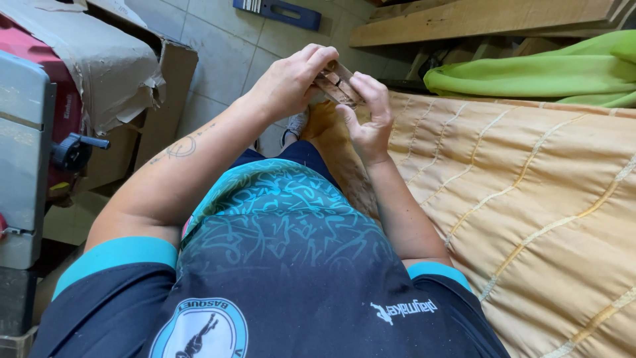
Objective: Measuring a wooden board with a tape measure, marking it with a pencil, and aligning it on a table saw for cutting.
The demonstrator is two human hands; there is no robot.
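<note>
Both hands meet out in front of my body, over my legs. My left hand (286, 83) grips a small brown wooden piece (336, 82) from the left, fingers curled over its top end. My right hand (369, 114) holds the same piece from below and the right, thumb pressed on its face. The piece is flat and narrow, partly hidden by my fingers. Below the hands I see my dark shorts and a foot in a sandal (296, 126) on the tiled floor.
A quilted tan mattress (530, 199) fills the right side, a green cloth (550, 73) on its far edge. Wooden planks (483, 20) lie beyond. At left stand a torn cardboard box (106, 59) and a grey machine with a black knob (69, 151).
</note>
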